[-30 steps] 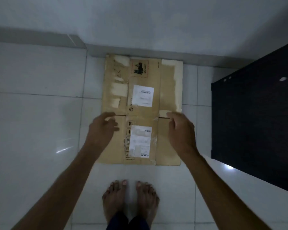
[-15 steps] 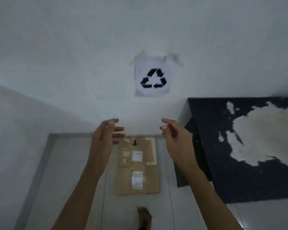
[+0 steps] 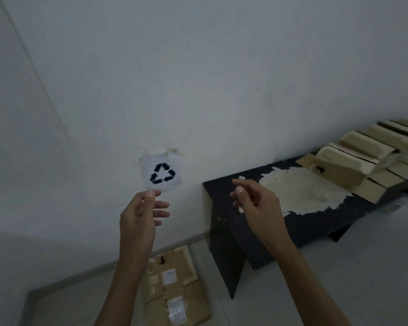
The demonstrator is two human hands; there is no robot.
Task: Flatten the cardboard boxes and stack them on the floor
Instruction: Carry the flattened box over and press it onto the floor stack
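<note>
One flattened box (image 3: 174, 288) is lying on the floor (image 3: 76, 300) below the recycling sign (image 3: 161, 172) taped to the wall, labels up, its far end near the foot of the wall. A second ago both hands were pressing down on that cardboard; now they are raised in front of the sign and well apart from it, and the view is lifting and swinging rightward. I judge that this box is finished and placed as the base of the stack.

The left hand (image 3: 140, 214) is hovering just under the sign, holding nothing, its fingers loosely spread and slightly bent. To the right of the sign, the right hand (image 3: 257, 205) is also empty, thumb and fingers relaxed and partly curled, hanging in the air over the near corner of the black tabletop (image 3: 226, 191).

Further right of the sign, the tabletop is showing a large pale patch (image 3: 299, 191) where its dark surface is worn away. Beyond that, at its far end, a row of cardboard boxes (image 3: 353, 154) is waiting, blurred by the head's motion, so I cannot tell how many there are or whether any are taped. The person is likely turning toward them to fetch the next one to flatten.
</note>
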